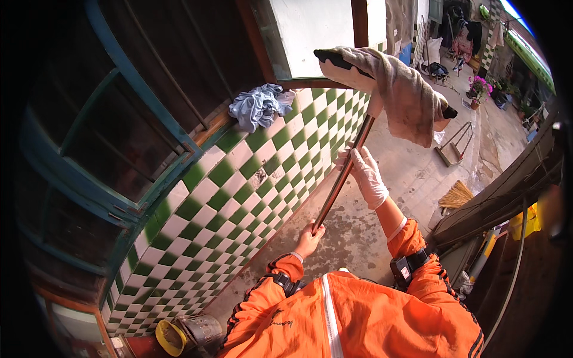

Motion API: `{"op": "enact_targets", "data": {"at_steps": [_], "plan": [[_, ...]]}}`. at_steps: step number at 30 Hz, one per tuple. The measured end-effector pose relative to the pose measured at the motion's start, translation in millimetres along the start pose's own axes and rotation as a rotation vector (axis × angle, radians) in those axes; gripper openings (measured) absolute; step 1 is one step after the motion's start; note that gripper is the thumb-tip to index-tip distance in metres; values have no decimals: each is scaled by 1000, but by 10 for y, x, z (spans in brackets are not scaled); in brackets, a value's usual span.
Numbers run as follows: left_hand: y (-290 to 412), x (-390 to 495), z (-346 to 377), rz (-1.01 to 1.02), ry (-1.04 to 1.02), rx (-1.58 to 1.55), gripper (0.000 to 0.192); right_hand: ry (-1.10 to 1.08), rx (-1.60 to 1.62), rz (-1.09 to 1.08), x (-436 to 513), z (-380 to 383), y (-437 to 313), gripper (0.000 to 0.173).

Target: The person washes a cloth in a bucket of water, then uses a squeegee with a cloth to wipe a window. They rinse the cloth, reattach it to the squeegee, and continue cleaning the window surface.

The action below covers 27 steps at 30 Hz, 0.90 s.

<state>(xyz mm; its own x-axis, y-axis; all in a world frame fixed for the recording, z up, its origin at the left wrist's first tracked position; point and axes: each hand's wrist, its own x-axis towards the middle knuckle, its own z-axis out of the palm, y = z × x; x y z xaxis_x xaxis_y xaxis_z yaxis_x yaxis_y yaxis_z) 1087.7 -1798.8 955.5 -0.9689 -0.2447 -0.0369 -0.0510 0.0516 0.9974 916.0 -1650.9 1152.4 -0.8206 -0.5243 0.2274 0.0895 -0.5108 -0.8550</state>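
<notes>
A metal pole (344, 179) slants up and away in front of me, topped by a wide pale squeegee-like head (347, 75) with a dark, ragged edge. A damp, dirty grey-brown cloth (405, 100) is draped over that head. My left hand (309, 239), bare, grips the pole's lower end. Higher up, my right hand (365, 174), in a thin white glove, is around the shaft with its fingers partly extended. A crumpled light-blue cloth (262, 106) lies on the window ledge, beyond and left of the pole.
Left stands a green-and-white tiled wall (233, 197) below blue-framed windows (134, 112). A long-handled dustpan (450, 152) and a straw broom (455, 195) are on the concrete at right, near a wooden post (488, 206). A yellow-rimmed container (171, 338) stands at lower left.
</notes>
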Motion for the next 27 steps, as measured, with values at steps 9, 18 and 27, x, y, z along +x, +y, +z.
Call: {"op": "enact_targets", "data": {"at_steps": [9,18,27], "plan": [[55,453,-381,10,71,608,30,101,-364,-205,126,-28,147,32],[2923,595,-348,608,162,351,32,184,-823,-296,197,-43,265,21],[3811,616,-94,754,183,675,40,13,-871,-343,350,183,352,23]]}}
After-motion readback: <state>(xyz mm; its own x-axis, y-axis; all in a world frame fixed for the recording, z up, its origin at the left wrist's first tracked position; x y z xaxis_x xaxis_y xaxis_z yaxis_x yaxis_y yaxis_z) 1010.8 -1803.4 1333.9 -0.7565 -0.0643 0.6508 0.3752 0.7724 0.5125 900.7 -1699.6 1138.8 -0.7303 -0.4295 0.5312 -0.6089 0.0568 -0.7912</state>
